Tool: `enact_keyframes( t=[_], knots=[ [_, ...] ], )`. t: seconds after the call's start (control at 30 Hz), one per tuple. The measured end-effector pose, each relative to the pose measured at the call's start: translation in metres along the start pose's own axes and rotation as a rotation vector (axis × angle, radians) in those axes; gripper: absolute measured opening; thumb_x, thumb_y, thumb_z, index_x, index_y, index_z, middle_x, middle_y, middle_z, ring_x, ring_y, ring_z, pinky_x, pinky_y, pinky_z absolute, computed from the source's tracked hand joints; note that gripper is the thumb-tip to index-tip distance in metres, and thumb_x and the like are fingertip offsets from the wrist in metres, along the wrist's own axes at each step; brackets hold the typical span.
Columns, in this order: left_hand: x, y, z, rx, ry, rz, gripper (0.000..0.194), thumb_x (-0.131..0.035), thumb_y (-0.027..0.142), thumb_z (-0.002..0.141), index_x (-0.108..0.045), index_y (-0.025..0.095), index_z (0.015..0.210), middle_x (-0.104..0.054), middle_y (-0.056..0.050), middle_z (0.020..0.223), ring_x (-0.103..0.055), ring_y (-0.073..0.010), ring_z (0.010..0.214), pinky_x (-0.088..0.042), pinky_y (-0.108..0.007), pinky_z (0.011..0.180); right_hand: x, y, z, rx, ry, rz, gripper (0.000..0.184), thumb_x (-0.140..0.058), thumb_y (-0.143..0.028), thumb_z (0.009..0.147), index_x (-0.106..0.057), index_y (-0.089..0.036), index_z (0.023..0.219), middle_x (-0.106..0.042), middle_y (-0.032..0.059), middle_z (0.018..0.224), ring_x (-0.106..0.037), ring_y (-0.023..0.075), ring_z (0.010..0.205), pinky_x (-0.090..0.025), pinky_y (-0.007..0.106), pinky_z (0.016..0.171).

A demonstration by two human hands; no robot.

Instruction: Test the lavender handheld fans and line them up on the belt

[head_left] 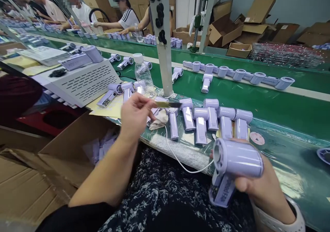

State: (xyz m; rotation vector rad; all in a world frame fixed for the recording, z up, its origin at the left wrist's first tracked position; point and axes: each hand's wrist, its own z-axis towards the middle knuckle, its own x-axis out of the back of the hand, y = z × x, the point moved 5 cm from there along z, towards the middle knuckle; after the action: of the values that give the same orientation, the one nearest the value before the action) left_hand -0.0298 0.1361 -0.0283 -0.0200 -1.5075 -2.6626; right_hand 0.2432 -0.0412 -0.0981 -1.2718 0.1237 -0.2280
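My right hand [268, 183] is wrapped round a lilac handheld fan [242, 158], its round head toward the left and its lettered handle pointing down over my lap. My left hand [136, 115] pinches a thin flat tool [167, 104], yellowish near the fingers and dark toward its tip; its exact kind is unclear. Under that tool, a crumpled pale cloth [160, 120] lies on the bench. From there a white cable [177, 159] loops down and up toward the fan in my right hand. Several lilac fans [201, 130] lie along the bench just beyond.
A plastic bottle [143, 73] and a metal post [163, 53] stand behind my left hand. To the left is a slotted metal box [90, 78]. Farther off, fans line the green conveyor [270, 99]. A cardboard box [69, 142] sits below left. People work across the line.
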Motion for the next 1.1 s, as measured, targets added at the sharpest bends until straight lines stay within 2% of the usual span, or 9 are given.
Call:
enact_keyframes(
  t=[0.13,0.27,0.47,0.6,0.7,0.8,0.87,0.97,1.1],
  knots=[
    [-0.05,0.01,-0.031,0.086,-0.105,-0.263,0.044,-0.091,0.047,0.065,-0.059,0.017,0.07,-0.063,0.004,0.054,-0.05,-0.0071,0.031,-0.036,-0.017,0.031,-0.043,-0.023,0.01,0.124,-0.227,0.02,0.087,-0.09,-0.074,0.045,-0.073,-0.019,0.111,-0.057,0.0212,0.146,-0.06,0.044,0.128,-0.054,0.052,0.104],
    [-0.083,0.017,-0.05,0.234,-0.269,-0.349,0.046,-0.093,0.046,0.061,-0.058,0.017,0.067,-0.06,0.005,0.051,-0.047,-0.0063,0.034,-0.034,-0.016,0.032,-0.062,-0.03,0.02,0.18,-0.236,-0.008,0.085,-0.091,-0.073,0.045,-0.074,-0.022,0.112,-0.048,0.018,0.155,-0.041,0.0438,0.145,-0.04,0.056,0.117],
    [-0.108,-0.007,-0.091,0.571,-0.523,-0.443,0.053,-0.089,0.058,0.062,-0.054,0.017,0.064,-0.057,0.003,0.049,-0.05,-0.0104,0.04,-0.038,-0.02,0.039,-0.049,-0.029,0.015,0.164,-0.023,0.112,0.082,-0.08,-0.08,0.057,-0.072,-0.02,0.113,-0.062,0.0177,0.141,-0.059,0.0379,0.132,-0.058,0.042,0.1],
    [-0.11,-0.011,-0.114,0.48,-0.811,-0.569,0.055,-0.064,0.071,0.083,-0.065,0.017,0.092,-0.071,-0.007,0.08,-0.069,-0.0193,0.074,-0.056,-0.03,0.068,-0.042,-0.028,0.008,0.142,0.074,0.067,0.078,-0.076,-0.08,0.066,-0.071,-0.021,0.117,-0.066,0.0143,0.137,-0.068,0.0354,0.117,-0.063,0.04,0.087],
    [-0.109,-0.004,-0.135,0.391,-1.05,-0.563,0.07,-0.054,0.079,0.084,-0.062,0.016,0.114,-0.069,-0.015,0.116,-0.065,-0.0287,0.114,-0.051,-0.043,0.103,-0.043,-0.022,0.007,0.098,0.16,0.021,0.082,-0.079,-0.075,0.068,-0.064,-0.023,0.129,-0.064,0.015,0.138,-0.069,0.0361,0.114,-0.064,0.043,0.085],
    [-0.108,-0.009,-0.144,0.521,-0.948,-0.577,0.064,-0.062,0.077,0.08,-0.061,0.016,0.1,-0.07,-0.01,0.095,-0.069,-0.0229,0.091,-0.058,-0.036,0.086,-0.047,-0.023,0.011,0.12,0.074,-0.036,0.089,-0.07,-0.082,0.071,-0.061,-0.023,0.136,-0.055,0.0158,0.149,-0.057,0.0384,0.132,-0.055,0.051,0.103],
    [-0.108,-0.018,-0.145,0.721,-0.832,-0.721,0.066,-0.054,0.082,0.081,-0.058,0.016,0.089,-0.063,-0.002,0.072,-0.063,-0.0144,0.057,-0.057,-0.026,0.055,-0.039,-0.03,0.011,0.17,0.126,-0.094,0.064,-0.061,-0.073,0.088,-0.066,-0.025,0.13,-0.061,0.012,0.143,-0.057,0.0324,0.133,-0.051,0.047,0.109],
    [-0.108,-0.026,-0.14,0.896,-0.786,-0.858,0.073,-0.041,0.086,0.084,-0.057,0.015,0.084,-0.056,0.002,0.061,-0.052,-0.0099,0.038,-0.046,-0.021,0.035,-0.014,-0.042,0.002,0.176,0.309,-0.205,0.022,-0.058,-0.04,0.102,-0.069,-0.028,0.116,-0.074,0.004,0.1,-0.073,0.0182,0.087,-0.061,0.032,0.082],
    [-0.101,-0.027,-0.127,0.836,-0.738,-0.779,0.077,-0.047,0.089,0.078,-0.06,0.014,0.081,-0.06,-0.001,0.056,-0.055,-0.0113,0.038,-0.047,-0.02,0.036,-0.002,-0.048,-0.008,0.151,0.222,-0.427,0.04,-0.064,-0.036,0.096,-0.052,-0.027,0.133,-0.07,-0.0023,0.072,-0.059,0.0138,0.044,-0.051,0.024,0.042]
  ],
)
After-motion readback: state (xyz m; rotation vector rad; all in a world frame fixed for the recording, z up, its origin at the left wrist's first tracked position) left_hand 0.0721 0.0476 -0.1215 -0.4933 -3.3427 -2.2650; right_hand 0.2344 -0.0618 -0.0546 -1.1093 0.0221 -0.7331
